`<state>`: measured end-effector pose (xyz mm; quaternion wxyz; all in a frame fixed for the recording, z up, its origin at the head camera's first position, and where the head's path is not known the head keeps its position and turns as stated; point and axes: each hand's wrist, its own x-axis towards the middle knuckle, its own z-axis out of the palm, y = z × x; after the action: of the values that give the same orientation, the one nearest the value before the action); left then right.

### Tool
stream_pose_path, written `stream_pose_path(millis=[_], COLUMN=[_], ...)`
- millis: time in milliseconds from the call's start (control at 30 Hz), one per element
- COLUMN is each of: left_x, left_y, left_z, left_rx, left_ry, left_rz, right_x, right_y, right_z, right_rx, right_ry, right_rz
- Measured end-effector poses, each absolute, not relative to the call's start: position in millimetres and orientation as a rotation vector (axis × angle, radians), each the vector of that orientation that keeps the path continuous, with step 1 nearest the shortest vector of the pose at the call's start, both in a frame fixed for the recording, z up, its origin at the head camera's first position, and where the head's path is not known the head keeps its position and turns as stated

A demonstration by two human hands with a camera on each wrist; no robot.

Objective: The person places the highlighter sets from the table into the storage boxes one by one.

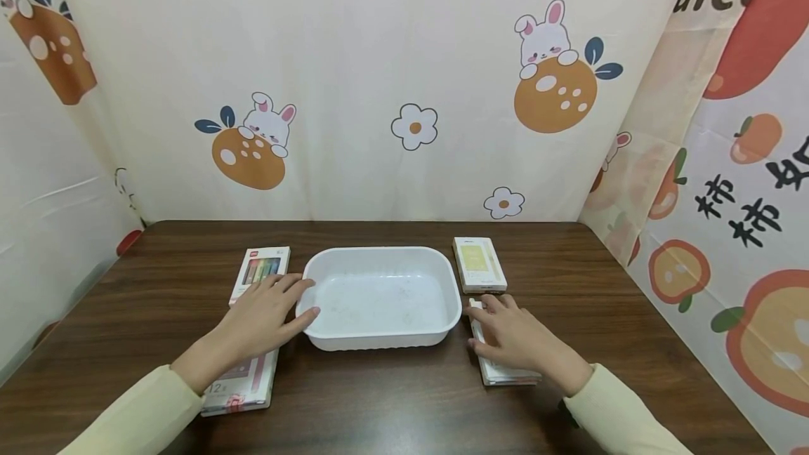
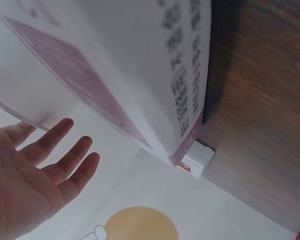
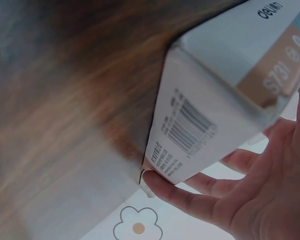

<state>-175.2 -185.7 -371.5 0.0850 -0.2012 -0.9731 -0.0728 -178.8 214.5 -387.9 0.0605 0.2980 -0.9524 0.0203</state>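
A white plastic basin (image 1: 382, 343) stands upright in the middle of the table. My left hand (image 1: 268, 311) reaches to its left rim, fingers spread and thumb at the rim. Under that forearm lies a flat white and pink box (image 1: 253, 388), large in the left wrist view (image 2: 125, 80). To the basin's right, my right hand (image 1: 515, 335) hovers low over a white box (image 1: 505, 375) with its fingers loosely spread. In the right wrist view this box (image 3: 190, 125) shows a barcode and "deli" print, and one fingertip touches its far edge.
Beyond my left hand lies a colored pencil box (image 1: 265, 262). Farther back on the right is a white box with a yellow panel (image 1: 480, 265). The brown wooden table (image 1: 373, 406) ends at a printed curtain (image 1: 354, 90) behind and at the sides.
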Motion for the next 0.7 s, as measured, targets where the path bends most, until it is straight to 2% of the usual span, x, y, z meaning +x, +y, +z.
stream_pose_path(millis=[700], left_x=[-175.5], left_y=[-185.1], left_z=[-371.6], left_rx=[-0.612], left_ry=[-2.879], left_rz=[-0.224], right_x=[-181.2], right_y=[209.4], right_z=[-382.8], right_rx=[0.807], right_ry=[-2.949], right_rz=[0.106])
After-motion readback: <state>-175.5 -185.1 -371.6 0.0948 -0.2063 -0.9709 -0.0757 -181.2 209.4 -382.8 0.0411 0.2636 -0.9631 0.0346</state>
